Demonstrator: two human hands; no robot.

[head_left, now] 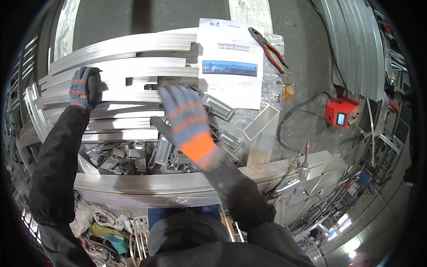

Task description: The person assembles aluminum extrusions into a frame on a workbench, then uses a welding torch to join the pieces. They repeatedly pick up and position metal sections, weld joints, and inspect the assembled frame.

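Long silvery aluminium profiles (120, 66) lie in a stack across the left of the bench, their ends uneven. My left hand (84, 89), in a grey glove with orange bands, is curled over one of the profiles near the stack's left side. Over the right ends of the stack is my right hand (187, 118), in a matching glove, with fingers stretched and thumb apart. Its fingertips are smeared by motion, and I see nothing held. Just beside it lie several rectangular metal end pieces (218, 108). More small metal brackets (120, 158) are heaped below the profiles.
A printed drawing sheet (231, 91) lies beyond my right hand, with red-handled pliers (269, 51) on its edge. Right of it are a rectangular tube piece (261, 123), a red box with a screen (342, 112) and a black cable (281, 133). A long metal beam (147, 182) edges the bench.
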